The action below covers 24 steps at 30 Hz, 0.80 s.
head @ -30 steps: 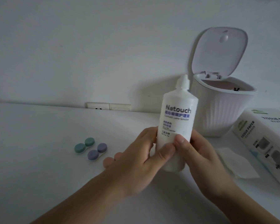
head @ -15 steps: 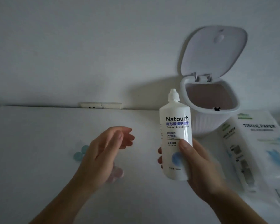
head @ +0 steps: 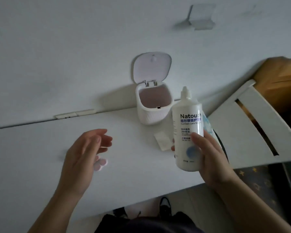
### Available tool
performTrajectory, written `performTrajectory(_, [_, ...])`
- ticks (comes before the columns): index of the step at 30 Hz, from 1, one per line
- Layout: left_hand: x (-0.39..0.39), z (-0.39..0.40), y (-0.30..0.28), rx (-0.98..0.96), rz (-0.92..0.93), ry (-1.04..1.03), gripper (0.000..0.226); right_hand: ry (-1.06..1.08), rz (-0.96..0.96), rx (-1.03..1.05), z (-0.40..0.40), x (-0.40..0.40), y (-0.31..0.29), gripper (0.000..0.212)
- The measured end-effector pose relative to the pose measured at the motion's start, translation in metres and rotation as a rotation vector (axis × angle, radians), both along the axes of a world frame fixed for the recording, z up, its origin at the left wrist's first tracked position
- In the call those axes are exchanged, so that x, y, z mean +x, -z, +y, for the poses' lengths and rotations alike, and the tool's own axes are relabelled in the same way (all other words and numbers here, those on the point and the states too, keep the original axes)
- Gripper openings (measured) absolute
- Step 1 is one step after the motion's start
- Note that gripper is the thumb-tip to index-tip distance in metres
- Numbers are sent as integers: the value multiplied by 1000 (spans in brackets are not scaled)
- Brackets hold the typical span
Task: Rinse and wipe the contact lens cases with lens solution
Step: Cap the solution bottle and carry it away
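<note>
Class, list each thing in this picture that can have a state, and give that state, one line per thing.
Solution bottle: upright, lifted off the table, cap on.
Right hand: grips the bottle's lower half.
Left hand: open, holds nothing, above the table.
Lens case: lies on the table, partly hidden by the left hand.
Small bin: lid up, open.
Folded tissue: flat on the table.

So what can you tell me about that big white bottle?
The bottle looks like smooth white plastic, tall and round, with a narrow capped nozzle on top. Its label reads "Natouch" with "Contact Lens" beneath and a blue circle lower down. It is held nearly upright above the table's right side, in front of the open bin. Only the right hand grips it, thumb across the label.
</note>
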<state>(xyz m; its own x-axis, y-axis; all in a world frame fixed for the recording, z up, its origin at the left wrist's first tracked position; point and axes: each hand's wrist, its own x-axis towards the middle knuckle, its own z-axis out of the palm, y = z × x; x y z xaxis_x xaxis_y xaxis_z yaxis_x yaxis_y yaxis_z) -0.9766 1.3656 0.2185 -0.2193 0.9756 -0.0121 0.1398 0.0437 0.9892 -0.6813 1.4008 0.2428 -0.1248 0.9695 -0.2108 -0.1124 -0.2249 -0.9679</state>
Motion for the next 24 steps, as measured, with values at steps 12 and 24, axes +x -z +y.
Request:
performTrajectory(12, [123,8,12,-48,-133,367,20,555,187,-45,-115,92,20,39])
performTrajectory(24, [373,-10,-4,14,-85,701,26,798,127,-34,-237,287,10,62])
